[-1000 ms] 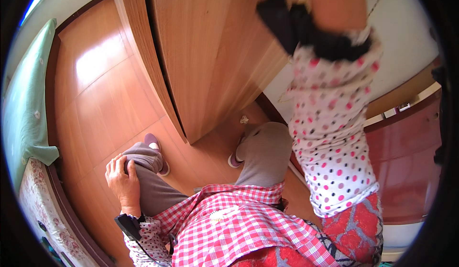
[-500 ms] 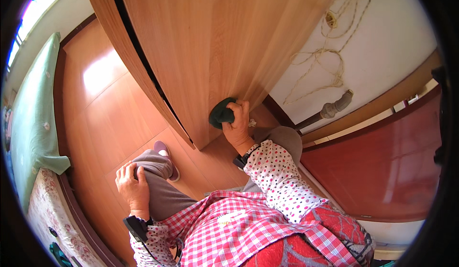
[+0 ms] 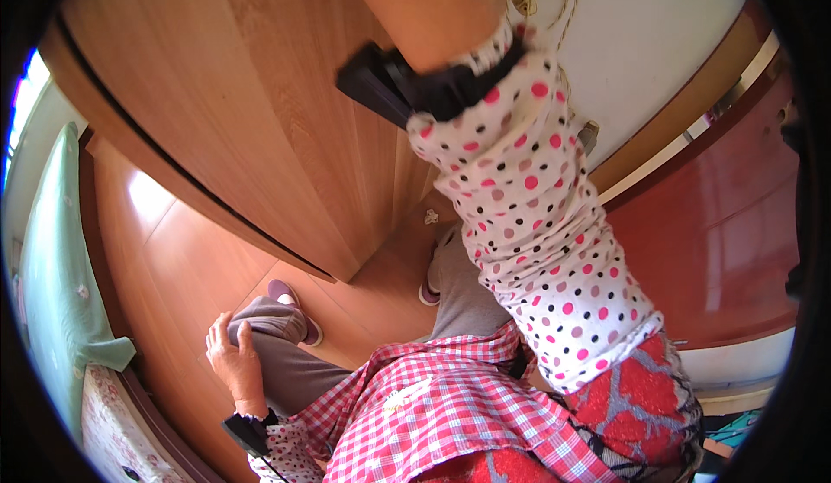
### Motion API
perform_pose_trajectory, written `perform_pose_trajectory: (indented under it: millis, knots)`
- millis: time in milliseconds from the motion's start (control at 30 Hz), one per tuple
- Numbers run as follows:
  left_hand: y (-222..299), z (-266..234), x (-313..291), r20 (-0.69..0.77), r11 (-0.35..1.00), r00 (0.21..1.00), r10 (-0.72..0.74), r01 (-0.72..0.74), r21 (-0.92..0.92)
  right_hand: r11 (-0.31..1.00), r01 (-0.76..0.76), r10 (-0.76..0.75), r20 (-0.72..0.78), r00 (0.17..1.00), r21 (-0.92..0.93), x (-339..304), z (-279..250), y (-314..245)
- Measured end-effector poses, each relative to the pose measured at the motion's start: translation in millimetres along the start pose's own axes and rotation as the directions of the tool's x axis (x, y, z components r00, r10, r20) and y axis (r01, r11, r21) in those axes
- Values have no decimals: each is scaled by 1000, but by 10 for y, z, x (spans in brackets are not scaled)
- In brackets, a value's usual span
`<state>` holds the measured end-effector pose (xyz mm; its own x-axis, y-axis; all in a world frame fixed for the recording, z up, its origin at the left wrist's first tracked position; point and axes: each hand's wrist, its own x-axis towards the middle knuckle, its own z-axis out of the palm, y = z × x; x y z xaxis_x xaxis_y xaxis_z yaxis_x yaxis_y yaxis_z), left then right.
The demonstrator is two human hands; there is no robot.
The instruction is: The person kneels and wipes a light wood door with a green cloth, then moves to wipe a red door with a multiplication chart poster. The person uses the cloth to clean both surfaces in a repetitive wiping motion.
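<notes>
Across the upper left and middle of the view stands a large wooden panel [image 3: 286, 111], light brown in finish, with a dark seam running down its left side. Its lower corner comes down between the person's two feet as seen from above. The right forearm [image 3: 433, 16], with a black device [image 3: 376, 85] strapped at the wrist, passes in front of the panel and leaves by the upper edge. The right hand lies beyond that edge (its grip, and anything in it, cannot be told). A white dotted sleeve [image 3: 537, 215] covers the arm below the strap.

The left hand [image 3: 234, 362] rests on the left knee, clad in grey trousers [image 3: 299, 357], palm down with fingers slightly apart. A second black unit [image 3: 248, 432] is fixed at that wrist.

A red-checked apron [image 3: 450, 405] covers the lap. On the reddish floor [image 3: 199, 249], a small pale scrap [image 3: 431, 216] lies near the right foot. To the right are a white wall [image 3: 649, 41], a pale cord [image 3: 567, 7] and a glossy red surface [image 3: 718, 249]. At far left hangs a green cloth [image 3: 65, 293].
</notes>
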<state>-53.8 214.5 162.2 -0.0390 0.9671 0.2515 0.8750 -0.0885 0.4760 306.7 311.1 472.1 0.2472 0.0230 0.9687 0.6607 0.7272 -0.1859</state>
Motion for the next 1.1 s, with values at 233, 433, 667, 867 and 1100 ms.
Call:
perform_pose_trajectory:
  millis: [233,433,667,867,1100]
  knots:
    - [852,-126,525,-330,878,900,285,-383,-287,958,158,-186,-98,978,-239,-680,7,-30]
    - [1531,51,796,-582,838,755,301,-501,-216,963,-142,112,-137,984,-228,-1842,-194,542]
    - [1844,340,987,-697,762,710,-96,-398,-511,642,-751,659,-390,643,-151,-3139,-477,1027]
    - [1836,291,977,-737,816,672,-72,-385,-431,111,-984,797,-604,5,139,-4305,-604,1409]
    - [1927,624,1286,-726,778,688,-11,-450,-439,-119,-978,822,-535,-193,171,-4247,-553,1557]
